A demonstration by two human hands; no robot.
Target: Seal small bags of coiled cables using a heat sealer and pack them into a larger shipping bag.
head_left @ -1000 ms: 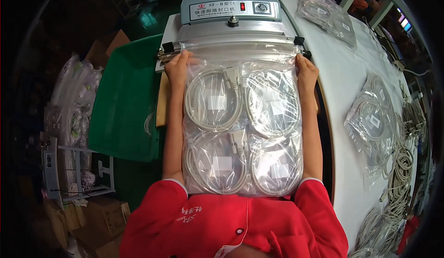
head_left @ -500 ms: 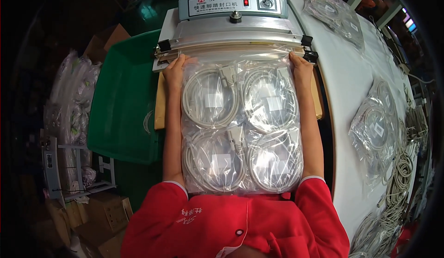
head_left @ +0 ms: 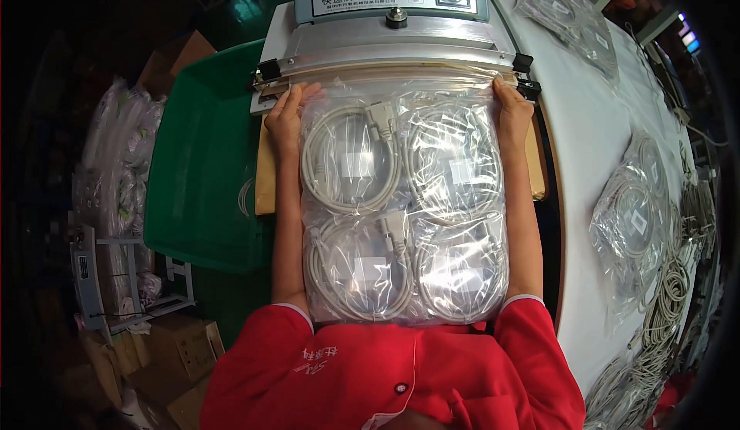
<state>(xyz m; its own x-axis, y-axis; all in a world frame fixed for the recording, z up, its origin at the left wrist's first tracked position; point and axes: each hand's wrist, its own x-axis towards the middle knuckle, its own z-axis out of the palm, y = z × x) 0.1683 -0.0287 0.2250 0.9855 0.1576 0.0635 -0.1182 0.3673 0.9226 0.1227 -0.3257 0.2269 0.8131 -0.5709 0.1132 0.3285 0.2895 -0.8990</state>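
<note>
A large clear plastic bag (head_left: 405, 218) lies flat between my forearms, its lower end against my red jacket. Inside it are several coiled beige cables (head_left: 351, 160) in smaller clear bags, with white labels and a moulded connector showing on some. My left hand (head_left: 286, 115) pinches the bag's far left corner. At the far right corner, my right hand (head_left: 512, 106) grips the film between thumb and fingers. The bag's far edge reaches the sealing bar of a bag sealing machine (head_left: 393, 44), whose red switch is lit. Whether that edge sits under the bar I cannot tell.
A green plastic bin (head_left: 204, 160) stands left of the sealer. On the white table (head_left: 570, 198) at the right lie bagged cables (head_left: 636, 206) and loose coiled cables (head_left: 663, 299). Cardboard boxes (head_left: 181, 345) and a pile of plastic bags (head_left: 116, 168) are at the far left.
The bag's far edge and both hands have shifted slightly toward the sealing bar, with the hands a little farther apart. The film between them looks tauter. Both hands keep their hold.
</note>
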